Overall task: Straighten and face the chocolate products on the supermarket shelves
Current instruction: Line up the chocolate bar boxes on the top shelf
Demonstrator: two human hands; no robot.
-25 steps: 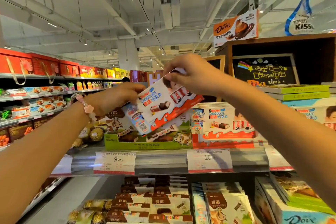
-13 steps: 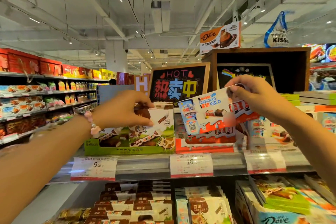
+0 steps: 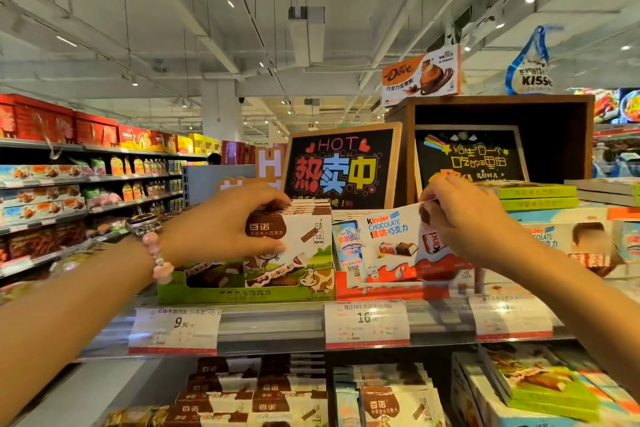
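Note:
On the top shelf a green display tray [image 3: 242,295] holds white and brown cow-print chocolate packs [image 3: 304,239]. My left hand [image 3: 225,225] grips the front pack of that row from above, thumb on its face. Right beside it a red tray [image 3: 381,291] holds Kinder chocolate packs. My right hand [image 3: 464,218] pinches the top right corner of the front Kinder pack [image 3: 384,246], which stands upright in the red tray, facing me.
Price tags [image 3: 367,322] line the shelf edge [image 3: 277,326]. Chalkboard signs [image 3: 341,166] stand behind the trays. More Kinder boxes [image 3: 568,239] and green boxes [image 3: 540,198] lie to the right. The lower shelf holds more chocolate packs [image 3: 263,392]. An aisle of shelves [image 3: 69,191] runs along the left.
My right hand carried the tilted Kinder pack rightward and down, setting it upright in the red tray. My left hand let go of it and moved onto the cow-print packs.

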